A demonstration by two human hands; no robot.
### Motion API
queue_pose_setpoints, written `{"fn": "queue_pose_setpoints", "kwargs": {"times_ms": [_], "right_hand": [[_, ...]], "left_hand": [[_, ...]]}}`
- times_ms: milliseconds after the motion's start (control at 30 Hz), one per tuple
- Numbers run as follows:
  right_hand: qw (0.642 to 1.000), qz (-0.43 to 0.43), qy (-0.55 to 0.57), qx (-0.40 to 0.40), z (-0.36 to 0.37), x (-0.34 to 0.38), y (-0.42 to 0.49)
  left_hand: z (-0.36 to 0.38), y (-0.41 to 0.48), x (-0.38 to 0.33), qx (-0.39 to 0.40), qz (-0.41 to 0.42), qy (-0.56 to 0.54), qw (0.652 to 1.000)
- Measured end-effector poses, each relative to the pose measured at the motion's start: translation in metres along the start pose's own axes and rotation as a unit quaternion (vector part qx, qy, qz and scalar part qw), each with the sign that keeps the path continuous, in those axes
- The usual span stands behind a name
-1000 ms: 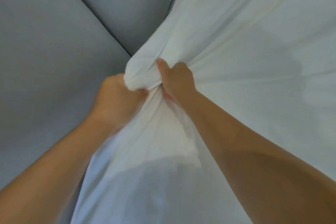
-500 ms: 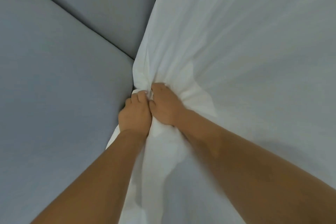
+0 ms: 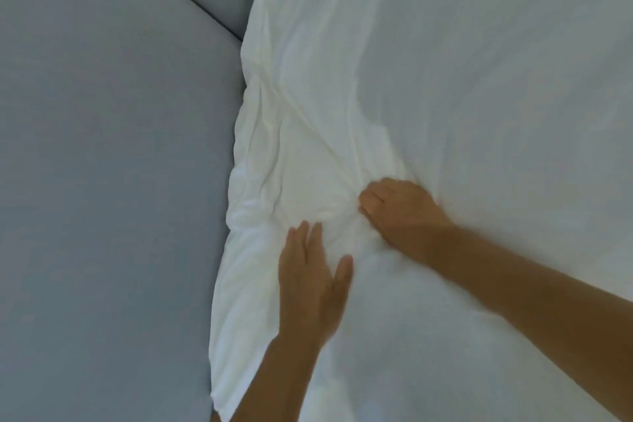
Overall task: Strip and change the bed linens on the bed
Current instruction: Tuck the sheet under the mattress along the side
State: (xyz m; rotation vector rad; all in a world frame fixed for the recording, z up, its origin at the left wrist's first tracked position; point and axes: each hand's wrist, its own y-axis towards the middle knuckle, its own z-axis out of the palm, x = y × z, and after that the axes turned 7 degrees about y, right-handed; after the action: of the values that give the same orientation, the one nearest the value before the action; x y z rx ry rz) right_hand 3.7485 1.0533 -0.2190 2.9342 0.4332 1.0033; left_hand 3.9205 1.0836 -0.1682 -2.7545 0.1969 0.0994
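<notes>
A white sheet (image 3: 445, 79) covers the right two thirds of the view, creased and bunched along its left edge where it meets grey padding. My left hand (image 3: 313, 288) lies flat on the wrinkled sheet with its fingers straight and spread. My right hand (image 3: 397, 212) is beside it, a little farther away, its fingers curled into a gathered fold of the sheet.
Grey upholstered panels (image 3: 102, 181) fill the left side, with a dark seam (image 3: 191, 0) running diagonally between two of them at the top. The sheet's edge tucks down against the nearer panel.
Both hands gripped the bunched sheet corner close to the grey corner. Now the corner lies down flat, my left hand has let go and spread, and both hands sit nearer me.
</notes>
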Motion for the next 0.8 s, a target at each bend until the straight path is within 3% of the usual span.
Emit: {"fn": "queue_pose_setpoints", "kwargs": {"times_ms": [100,167,233,333,467,533,633,700,800], "right_hand": [[0.999,0.020,-0.021,-0.022,-0.004,0.010,0.005],[0.997,0.048,0.002,0.056,-0.012,0.013,-0.001],[0.995,0.026,0.056,0.073,-0.024,0.008,-0.023],[0.991,0.090,0.095,-0.001,-0.046,0.001,-0.059],[0.976,0.168,0.126,0.055,-0.047,0.000,-0.086],[0.972,0.160,0.139,0.104,-0.050,0.013,-0.106],[0.990,0.062,0.035,0.120,-0.055,0.031,-0.154],[0.995,0.019,-0.019,0.092,-0.055,0.029,-0.180],[0.997,0.034,-0.033,0.065,-0.056,0.023,-0.193]], "left_hand": [[0.016,-0.028,-0.007,0.029,-0.038,-0.070,0.996],[0.016,-0.034,-0.013,0.006,-0.038,-0.085,0.996],[0.012,-0.033,-0.018,-0.031,0.007,-0.074,0.997],[0.008,-0.036,-0.035,-0.110,0.118,-0.061,0.985],[0.018,-0.077,-0.055,-0.039,0.232,-0.071,0.969],[0.022,-0.077,-0.036,-0.027,0.163,-0.057,0.985],[0.016,-0.074,-0.012,0.006,0.004,-0.053,0.999],[0.019,-0.091,-0.021,0.019,0.008,-0.047,0.999],[0.035,-0.134,-0.046,0.040,0.038,-0.022,0.998]]}}
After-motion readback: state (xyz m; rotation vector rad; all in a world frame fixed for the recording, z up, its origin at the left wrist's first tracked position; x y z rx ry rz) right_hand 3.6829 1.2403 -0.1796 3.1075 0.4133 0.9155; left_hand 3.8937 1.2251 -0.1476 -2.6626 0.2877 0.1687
